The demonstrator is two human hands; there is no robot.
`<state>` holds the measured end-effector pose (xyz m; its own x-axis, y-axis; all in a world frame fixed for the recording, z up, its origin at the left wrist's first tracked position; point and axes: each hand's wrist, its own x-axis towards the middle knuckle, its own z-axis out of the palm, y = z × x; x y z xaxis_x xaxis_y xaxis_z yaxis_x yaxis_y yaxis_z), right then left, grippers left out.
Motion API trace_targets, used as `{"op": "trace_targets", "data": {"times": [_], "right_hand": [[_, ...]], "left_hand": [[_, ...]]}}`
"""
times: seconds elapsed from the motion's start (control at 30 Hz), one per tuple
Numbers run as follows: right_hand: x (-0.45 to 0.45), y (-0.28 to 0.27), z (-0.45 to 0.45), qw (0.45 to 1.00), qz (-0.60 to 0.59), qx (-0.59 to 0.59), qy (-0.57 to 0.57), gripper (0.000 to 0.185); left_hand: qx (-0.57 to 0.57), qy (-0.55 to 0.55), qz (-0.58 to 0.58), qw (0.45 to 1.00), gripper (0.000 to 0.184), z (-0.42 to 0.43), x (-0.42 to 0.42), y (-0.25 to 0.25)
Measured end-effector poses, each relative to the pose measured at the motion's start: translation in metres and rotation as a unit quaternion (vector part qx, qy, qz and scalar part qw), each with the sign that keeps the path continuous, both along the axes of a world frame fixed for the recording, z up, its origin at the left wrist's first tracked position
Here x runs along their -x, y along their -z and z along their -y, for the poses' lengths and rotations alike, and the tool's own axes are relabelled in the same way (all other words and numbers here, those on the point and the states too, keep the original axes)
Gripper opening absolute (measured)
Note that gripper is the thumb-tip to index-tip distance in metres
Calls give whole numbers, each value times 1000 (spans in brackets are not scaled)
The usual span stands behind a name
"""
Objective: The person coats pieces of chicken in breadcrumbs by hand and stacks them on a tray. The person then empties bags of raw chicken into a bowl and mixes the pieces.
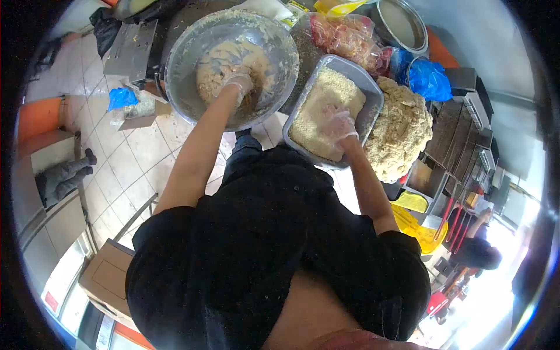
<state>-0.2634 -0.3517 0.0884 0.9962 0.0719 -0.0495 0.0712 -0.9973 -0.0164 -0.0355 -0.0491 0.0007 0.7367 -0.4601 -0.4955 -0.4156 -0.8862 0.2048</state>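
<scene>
My left hand (238,83), in a clear glove, reaches down into a large metal bowl (175,76). Its fingers are sunk in a wet, pale batter (213,73) with lumpy pieces, so their pose is hidden. To the right, a grey plastic tub (373,96) holds dry, pale breadcrumbs (312,119). My right hand (339,123), also gloved, lies on the crumbs with its fingers stretched out and partly covered. Nothing can be made out in its grasp. A big heap of pale, crumb-coated pieces (402,128) sits just right of the tub.
Behind the tub lie clear bags of reddish food (344,35), a round metal pot (402,26) and a blue plastic bag (429,79). A yellow tray (417,230) is at the right. Another person (475,252) stands farther right. A cardboard box (111,280) is at lower left.
</scene>
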Motion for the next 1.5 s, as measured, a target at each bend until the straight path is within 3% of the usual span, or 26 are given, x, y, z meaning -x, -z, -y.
{"op": "trace_targets", "data": {"times": [0.03, 0.07, 0.13, 0.17, 0.23, 0.27, 0.3, 0.37, 0.4, 0.5, 0.57, 0.63, 0.67, 0.73, 0.87, 0.9, 0.97, 1.0, 1.07, 1.2, 1.27, 1.3, 1.33, 1.37, 1.4, 1.5], "right_hand": [[0, 12, 7, 989, 128, 10, -69, 38], [-4, 27, 17, 989, 129, 14, -68, 38], [-17, 47, 33, 991, -92, 98, -15, 37], [-24, 31, 36, 991, -88, 101, -16, 37], [-36, -19, 38, 976, -168, -135, -10, 34], [-33, -18, 55, 966, -83, -167, -178, 36], [-35, -43, 45, 967, -82, -165, -177, 36], [-45, -115, 15, 865, -345, -351, 97, 46], [-49, -106, 22, 842, -355, -399, 81, 59], [-64, -119, 12, 896, -349, -239, 136, 69], [-70, -95, 9, 913, -254, -310, 75, 77], [-87, -100, -33, 944, -292, -90, 125, 89], [-91, -89, -42, 944, -291, -91, 126, 89], [-90, -48, -46, 977, -141, 32, 154, 82], [-111, 17, -7, 963, -234, 3, 133, 64], [-112, -15, -15, 963, -234, 5, 132, 64], [-102, -112, -47, 850, -461, -155, 203, 52], [-92, -99, -41, 850, -463, -153, 200, 52], [-65, -62, -10, 937, -287, -198, 4, 43], [-60, -73, 36, 915, -349, -198, 49, 40], [-53, -31, 70, 920, -169, -340, -94, 44], [-50, -52, 53, 919, -169, -344, -91, 44], [-48, -75, 36, 984, -89, -128, -83, 45], [-49, -90, 15, 993, -5, 97, -70, 46], [-50, -78, -4, 993, -5, 95, -70, 46], [-38, -11, -59, 965, -56, 156, 205, 56]], "left_hand": [[8, -29, -42, 999, 45, 2, 2, -13], [11, -28, -41, 999, 45, 3, 3, -15], [66, -101, -110, 987, 47, -1, 2, -17], [69, -102, -107, 987, 47, -2, -1, -15], [14, -8, -34, 999, 47, -3, 1, -3], [16, -7, -34, 999, 47, -4, 2, 2], [29, -13, -22, 999, 46, -6, 3, 6], [46, -21, -8, 999, 46, -3, 3, -1], [37, -40, -13, 998, 46, -2, 8, -15], [23, -41, -32, 998, 44, -1, 5, -15], [15, -21, -47, 999, 43, -3, 4, -4], [41, -46, -2, 998, 40, -5, 4, 2], [40, -45, 0, 998, 40, -6, 5, -1], [53, -18, 66, 996, 41, -7, 10, -6], [-41, 63, -6, 997, 43, -3, -7, 21], [-5, 24, -12, 1000, 43, -5, -12, 40], [28, -16, -25, 999, 43, -7, -3, 41], [-18, 34, -7, 999, 44, -4, 1, 17], [-65, 84, 7, 994, 45, -7, 3, 9], [12, 19, 21, 1000, 43, -8, 10, -9], [0, 32, 78, 996, 44, -9, 17, -19], [34, 10, 59, 998, 40, -11, 15, -14], [70, -12, 41, 997, 36, -11, 12, -9], [68, -10, 41, 997, 36, -11, 8, 1], [74, -29, 15, 997, 38, -12, 4, 15], [66, -35, 1, 997, 43, -14, 6, 18]]}}
